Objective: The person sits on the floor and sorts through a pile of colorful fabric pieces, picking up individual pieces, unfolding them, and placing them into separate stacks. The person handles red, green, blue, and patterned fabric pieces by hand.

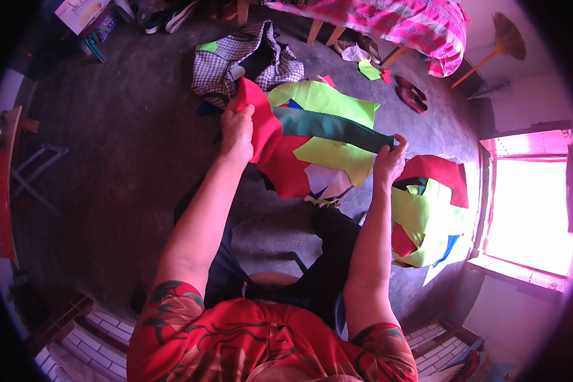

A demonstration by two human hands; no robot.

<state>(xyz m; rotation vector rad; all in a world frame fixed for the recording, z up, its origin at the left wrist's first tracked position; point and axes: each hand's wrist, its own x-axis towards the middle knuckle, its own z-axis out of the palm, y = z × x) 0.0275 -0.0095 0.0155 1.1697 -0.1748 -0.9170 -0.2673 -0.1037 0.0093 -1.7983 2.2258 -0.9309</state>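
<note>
My left hand (237,132) is closed on a red fabric piece (261,121), which hangs down beside it. A long dark green fabric strip (337,128) stretches across to my right hand (390,158), whose fingers pinch its right end. The strip's left end goes behind the red piece, so I cannot tell whether the two are joined. Below the strip is a pile of cut fabric, with a yellow-green piece (328,100), a red piece (286,169) and a white piece (331,181) showing.
A second heap of fabric scraps (426,210) lies right of my right hand. Beyond my left hand is a checkered cloth bag (219,70). Maroon shoes (411,95), a broom (496,48) and a pink-covered bed (388,25) are farther off. A bright window (528,213) stands at right.
</note>
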